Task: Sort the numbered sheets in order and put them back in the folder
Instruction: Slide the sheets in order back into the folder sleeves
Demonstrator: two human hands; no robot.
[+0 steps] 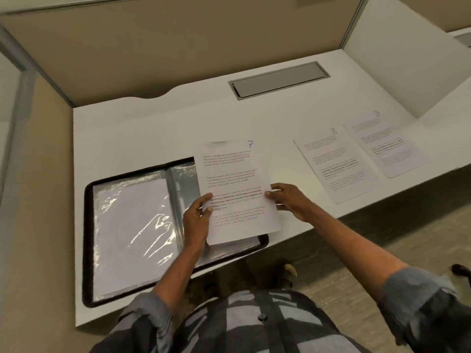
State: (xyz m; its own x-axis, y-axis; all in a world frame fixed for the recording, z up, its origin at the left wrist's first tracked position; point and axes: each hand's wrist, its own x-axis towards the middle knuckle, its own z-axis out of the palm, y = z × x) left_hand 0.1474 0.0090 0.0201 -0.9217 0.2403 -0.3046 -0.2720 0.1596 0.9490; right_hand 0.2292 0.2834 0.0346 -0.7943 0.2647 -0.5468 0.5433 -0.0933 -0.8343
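A black folder with clear plastic sleeves lies open on the white desk; its left sleeve holds a white sheet. Above the folder's right half I hold a printed sheet marked 7. My left hand pinches its lower left edge and my right hand pinches its right edge. More paper shows under that sheet in the right sleeve. Farther right on the desk lie a sheet marked 8 and a sheet marked 3, flat and side by side.
A grey cable hatch is set into the back of the desk. Beige partition walls close the desk at the back and left, and a white panel stands at the right. The desk's front edge runs just below the folder.
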